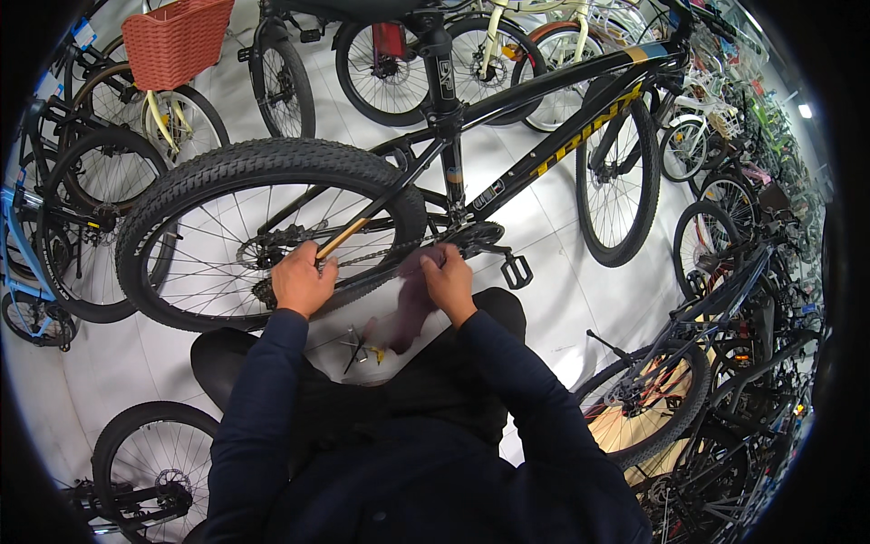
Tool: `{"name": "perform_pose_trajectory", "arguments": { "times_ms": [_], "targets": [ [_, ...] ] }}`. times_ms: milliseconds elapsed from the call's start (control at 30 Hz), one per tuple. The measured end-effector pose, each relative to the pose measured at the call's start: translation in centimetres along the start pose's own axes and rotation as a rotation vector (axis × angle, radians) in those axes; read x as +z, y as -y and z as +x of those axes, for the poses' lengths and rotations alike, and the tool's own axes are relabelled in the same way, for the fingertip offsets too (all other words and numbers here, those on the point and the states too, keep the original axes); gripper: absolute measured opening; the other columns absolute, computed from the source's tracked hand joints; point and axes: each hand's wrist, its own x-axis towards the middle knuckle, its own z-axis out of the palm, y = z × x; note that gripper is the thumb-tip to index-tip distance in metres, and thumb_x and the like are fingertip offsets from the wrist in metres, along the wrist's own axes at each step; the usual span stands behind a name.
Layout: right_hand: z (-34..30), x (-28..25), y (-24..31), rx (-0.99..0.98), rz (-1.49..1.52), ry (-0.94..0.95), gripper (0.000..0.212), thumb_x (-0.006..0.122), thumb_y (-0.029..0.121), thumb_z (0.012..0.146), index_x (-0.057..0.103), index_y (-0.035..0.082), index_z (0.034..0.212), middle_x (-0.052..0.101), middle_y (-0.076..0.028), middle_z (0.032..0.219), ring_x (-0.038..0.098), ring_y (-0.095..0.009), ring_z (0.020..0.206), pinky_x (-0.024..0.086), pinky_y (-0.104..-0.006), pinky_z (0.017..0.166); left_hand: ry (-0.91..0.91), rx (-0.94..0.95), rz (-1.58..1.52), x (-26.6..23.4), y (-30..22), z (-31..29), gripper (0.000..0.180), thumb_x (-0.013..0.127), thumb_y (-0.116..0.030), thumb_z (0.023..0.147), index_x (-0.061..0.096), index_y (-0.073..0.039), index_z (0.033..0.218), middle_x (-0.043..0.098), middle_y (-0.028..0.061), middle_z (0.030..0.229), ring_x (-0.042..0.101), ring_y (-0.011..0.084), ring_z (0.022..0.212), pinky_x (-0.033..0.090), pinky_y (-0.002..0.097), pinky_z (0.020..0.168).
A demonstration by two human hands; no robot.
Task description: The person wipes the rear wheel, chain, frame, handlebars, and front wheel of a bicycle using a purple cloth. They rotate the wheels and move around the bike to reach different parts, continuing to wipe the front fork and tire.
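A black bicycle (535, 100) with yellow lettering stands side-on in front of me, its knobbly rear tyre (227, 161) to the left. My left hand (304, 279) is closed beside the rear sprockets (264, 294), at the lower end of the orange-striped stay (346, 234). Whatever its fingers grip is hidden. A dark maroon cloth (414, 308) hangs from my right hand (449, 283), pinched between thumb and fingers just below the chain and crank (480, 238). Right of that hand is a black pedal (517, 270).
Several small tools (362, 349) lie on the pale tiled floor (544, 335) between my knees. Parked bicycles line the back, left and right, one with a red-brown basket (175, 41). A loose-looking wheel (156, 471) is at the lower left, and another bicycle's wheel (648, 399) sits near my right arm.
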Motion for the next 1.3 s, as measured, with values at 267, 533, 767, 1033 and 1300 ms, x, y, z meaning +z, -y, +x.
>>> {"name": "perform_pose_trajectory", "arguments": {
  "times_ms": [267,533,767,1033,1300],
  "targets": [
    [1.8,2.0,-0.2,-0.128,-0.632,0.197,0.016,0.052,0.021,0.098,0.064,0.011,0.103,0.073,-0.016,0.094,0.074,-0.038,0.075,0.058,-0.0497,0.062,0.052,-0.021,0.037,-0.5,-0.4,0.2,0.030,0.073,-0.034,0.084,0.061,-0.006,0.084,0.069,0.0178,0.077,0.068,0.0409,0.074,0.053,0.0508,0.067],
    [3.1,2.2,-0.4,-0.189,-0.756,0.309,0.017,0.058,0.021,0.096,0.069,0.010,0.102,0.076,-0.010,0.080,0.075,-0.036,0.073,0.060,-0.0472,0.066,0.055,-0.011,0.023,-0.4,-0.2,0.0,0.029,0.072,-0.033,0.085,0.061,-0.007,0.085,0.069,0.0178,0.078,0.068,0.0406,0.075,0.053,0.0507,0.068],
    [3.7,2.0,1.4,-0.196,-0.705,0.253,0.025,0.064,0.028,0.092,0.071,0.004,0.090,0.076,-0.016,0.081,0.076,-0.036,0.075,0.060,-0.0473,0.066,0.048,-0.002,0.032,-0.5,0.0,0.0,0.030,0.071,-0.033,0.085,0.057,-0.007,0.082,0.067,0.0164,0.076,0.067,0.0399,0.074,0.051,0.0518,0.067],
    [3.9,-0.3,1.4,-0.133,-0.705,0.272,0.027,0.061,0.030,0.094,0.073,0.007,0.089,0.076,-0.016,0.082,0.075,-0.037,0.077,0.060,-0.0491,0.068,0.019,0.023,0.035,-0.4,0.5,-0.1,0.029,0.071,-0.033,0.085,0.057,-0.007,0.082,0.067,0.0158,0.076,0.067,0.0391,0.074,0.051,0.0518,0.067],
    [4.7,-0.9,1.9,-0.400,-0.931,0.488,0.015,0.065,0.022,0.090,0.079,0.017,0.088,0.077,-0.007,0.089,0.076,-0.029,0.078,0.060,-0.0423,0.068,0.030,0.033,0.028,-0.6,0.2,-0.1,0.027,0.071,-0.032,0.086,0.061,-0.007,0.085,0.068,0.0151,0.077,0.068,0.0385,0.074,0.052,0.0506,0.066]
  ]
}}
